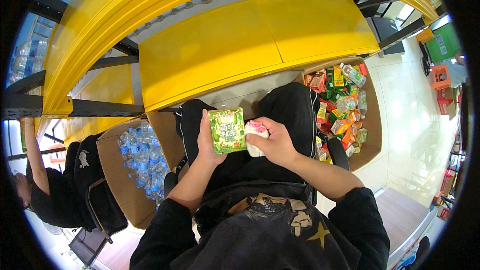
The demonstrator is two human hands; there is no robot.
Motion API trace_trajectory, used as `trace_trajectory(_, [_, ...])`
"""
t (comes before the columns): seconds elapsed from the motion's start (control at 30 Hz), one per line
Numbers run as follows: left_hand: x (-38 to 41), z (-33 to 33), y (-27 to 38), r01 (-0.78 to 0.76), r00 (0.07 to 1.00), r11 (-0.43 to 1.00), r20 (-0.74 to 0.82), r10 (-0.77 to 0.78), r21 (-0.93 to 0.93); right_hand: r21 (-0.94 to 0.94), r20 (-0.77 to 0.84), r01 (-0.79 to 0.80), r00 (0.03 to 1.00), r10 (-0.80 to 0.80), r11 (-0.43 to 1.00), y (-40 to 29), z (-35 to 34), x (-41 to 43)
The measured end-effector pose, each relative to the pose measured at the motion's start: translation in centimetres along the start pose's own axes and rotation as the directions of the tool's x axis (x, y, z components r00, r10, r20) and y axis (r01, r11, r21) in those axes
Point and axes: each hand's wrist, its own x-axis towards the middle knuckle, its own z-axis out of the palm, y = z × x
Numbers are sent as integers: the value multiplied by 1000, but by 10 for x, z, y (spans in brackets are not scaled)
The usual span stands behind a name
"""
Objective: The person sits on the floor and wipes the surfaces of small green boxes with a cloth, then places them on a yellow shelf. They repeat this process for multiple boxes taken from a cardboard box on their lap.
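Observation:
My left hand (207, 144) grips a green printed carton box (227, 131) by its left side, its front face turned up toward me. In my right hand (273, 138) is a crumpled white cloth with pink parts (256, 138), pressed close to the carton's right edge. Both hands are over my lap, in front of the yellow shelf (225, 45).
At my left stands a cardboard box (112, 172) of plastic water bottles (143, 161). Another cardboard box (371, 131) at right holds drink cartons (339, 125) and several bottles. A person in black (56, 191) sits at far left; black shelf beams (105, 108) run nearby.

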Motion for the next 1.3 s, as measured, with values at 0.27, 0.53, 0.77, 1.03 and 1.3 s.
trace_trajectory(0.27, [5, -4, 11, -13, 995, 1000, 95, 14, -9, -245, -11, 207, 976, -217, 947, 0, 2, -3])
trace_trajectory(0.53, [-1, -8, -2, -90, 968, 972, 247, 35, 219, -514, 5, 492, 821, -571, 702, -5, -4, 8])
trace_trajectory(0.77, [-4, 0, -17, -233, 953, 852, 284, 104, 469, -511, -121, 347, 877, -466, 786, -7, -12, 13])
trace_trajectory(1.03, [-4, 1, -20, -278, 956, 732, 254, 148, 621, -432, -35, 459, 851, -524, 776, -11, -9, 10])
trace_trajectory(1.3, [-4, 1, -21, -310, 950, 701, 243, 198, 642, -442, -45, 474, 836, -547, 761, -9, -5, 8])
